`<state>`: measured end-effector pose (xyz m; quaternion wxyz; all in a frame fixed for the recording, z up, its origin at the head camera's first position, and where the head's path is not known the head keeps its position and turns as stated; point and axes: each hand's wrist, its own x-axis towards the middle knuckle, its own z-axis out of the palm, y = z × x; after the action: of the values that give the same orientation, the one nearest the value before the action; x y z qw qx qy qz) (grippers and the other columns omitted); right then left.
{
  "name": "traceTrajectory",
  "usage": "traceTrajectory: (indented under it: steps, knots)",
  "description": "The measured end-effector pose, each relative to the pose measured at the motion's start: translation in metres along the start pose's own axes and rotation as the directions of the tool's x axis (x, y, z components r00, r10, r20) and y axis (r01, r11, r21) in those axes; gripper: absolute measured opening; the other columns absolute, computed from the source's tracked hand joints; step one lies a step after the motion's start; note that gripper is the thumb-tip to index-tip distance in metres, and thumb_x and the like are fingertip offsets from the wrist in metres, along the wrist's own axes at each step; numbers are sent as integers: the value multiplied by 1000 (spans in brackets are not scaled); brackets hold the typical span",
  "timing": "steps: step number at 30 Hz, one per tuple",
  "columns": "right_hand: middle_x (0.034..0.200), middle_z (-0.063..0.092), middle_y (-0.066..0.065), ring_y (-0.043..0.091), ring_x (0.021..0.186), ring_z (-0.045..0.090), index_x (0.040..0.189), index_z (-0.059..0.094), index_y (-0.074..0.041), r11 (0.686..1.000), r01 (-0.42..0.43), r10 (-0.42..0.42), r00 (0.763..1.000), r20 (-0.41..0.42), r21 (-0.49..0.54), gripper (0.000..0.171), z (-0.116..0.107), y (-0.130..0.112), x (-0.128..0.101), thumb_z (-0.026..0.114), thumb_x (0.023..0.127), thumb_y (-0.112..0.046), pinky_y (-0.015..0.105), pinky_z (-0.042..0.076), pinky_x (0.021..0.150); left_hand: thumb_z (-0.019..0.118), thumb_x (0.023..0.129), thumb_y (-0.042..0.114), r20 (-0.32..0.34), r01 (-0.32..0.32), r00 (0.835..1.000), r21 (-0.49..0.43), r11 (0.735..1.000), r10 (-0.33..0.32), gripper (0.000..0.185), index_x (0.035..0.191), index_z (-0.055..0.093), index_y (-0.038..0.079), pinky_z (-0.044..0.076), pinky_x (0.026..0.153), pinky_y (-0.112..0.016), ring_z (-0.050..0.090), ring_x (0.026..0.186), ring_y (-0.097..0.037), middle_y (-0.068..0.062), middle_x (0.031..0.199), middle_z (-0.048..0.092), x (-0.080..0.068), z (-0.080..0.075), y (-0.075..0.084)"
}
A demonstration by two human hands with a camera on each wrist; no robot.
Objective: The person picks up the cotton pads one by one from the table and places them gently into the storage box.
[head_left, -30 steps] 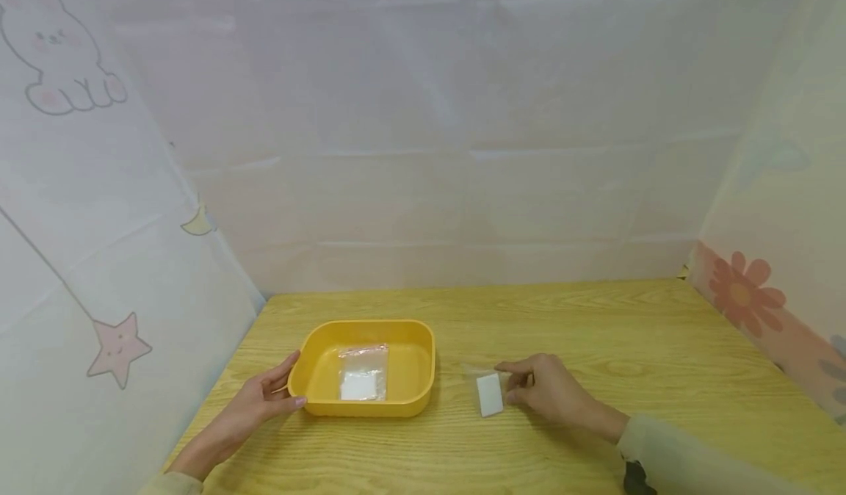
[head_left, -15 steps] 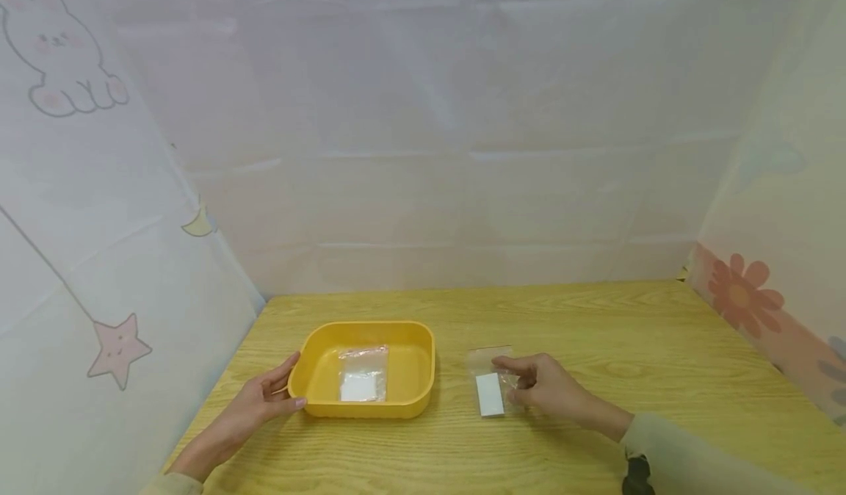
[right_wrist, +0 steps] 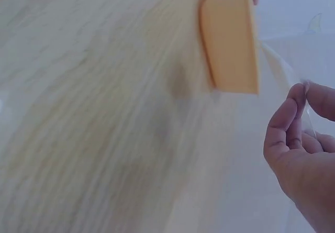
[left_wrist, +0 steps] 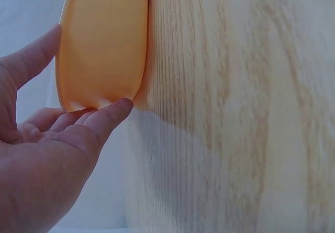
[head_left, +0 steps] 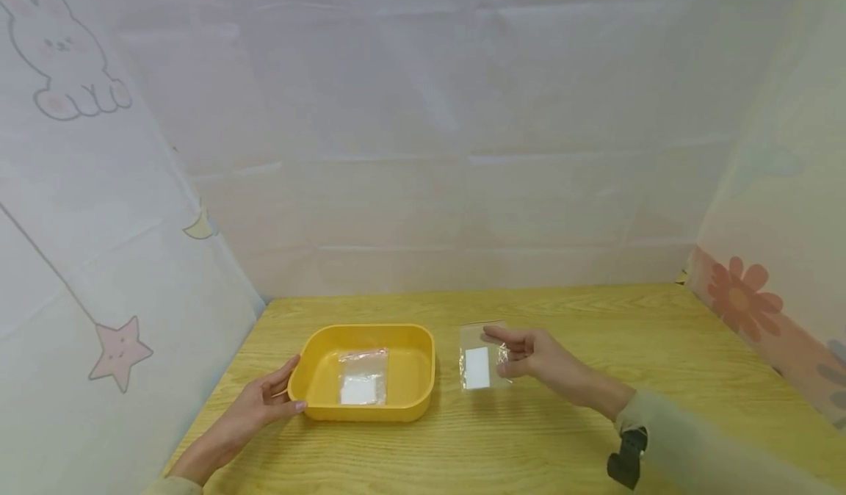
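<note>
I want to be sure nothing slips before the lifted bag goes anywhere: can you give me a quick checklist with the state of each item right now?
1. Right hand pinches the clear bag: ok.
2. Bag lifted off the wooden table: ok.
3. White piece sits inside the bag: ok.
4. Left hand steadies the yellow tray: ok, thumb and fingers touch its near-left corner.
5. Free space in the tray beside the bag already there: ok.
6. Held bag sealed: cannot tell.
</note>
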<state>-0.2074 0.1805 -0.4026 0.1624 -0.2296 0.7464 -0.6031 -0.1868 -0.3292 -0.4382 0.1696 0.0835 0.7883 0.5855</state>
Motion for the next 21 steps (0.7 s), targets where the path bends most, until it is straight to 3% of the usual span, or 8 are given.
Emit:
traceTrajectory:
  steps: [4,7,14,21]
  knots:
    - [165,37,22,47,154,22,163,33,2,999,-16,15,1000,23,30,77,5,-13,12,73,99,-9,49,39,118,73,102,17,-5,1,1000,10,1000,-1,92,169,11,4,52,105,-34,34,148,-50,-22,171,14,0,0,0]
    - [166,35,21,45,156,19,164,31,2,998,-19,16,999,50,55,77,13,-21,24,72,99,-7,49,41,117,73,102,18,-11,4,1000,20,1000,-4,92,169,12,5,52,105,-36,35,148,-50,-22,171,14,-1,0,1]
    - [166,37,19,35,137,54,164,33,1,991,-40,32,998,62,130,78,40,-35,58,71,96,0,37,55,101,74,102,17,-22,-4,1000,24,1000,5,92,170,13,6,52,105,-35,34,148,-50,-21,172,13,0,-1,3]
    - [164,40,19,38,141,50,162,37,0,985,-65,49,994,103,161,76,82,-32,90,71,95,3,37,57,98,73,102,17,-16,8,1000,16,1000,-8,92,169,12,4,53,104,-35,32,149,-51,-23,171,11,-5,-2,3]
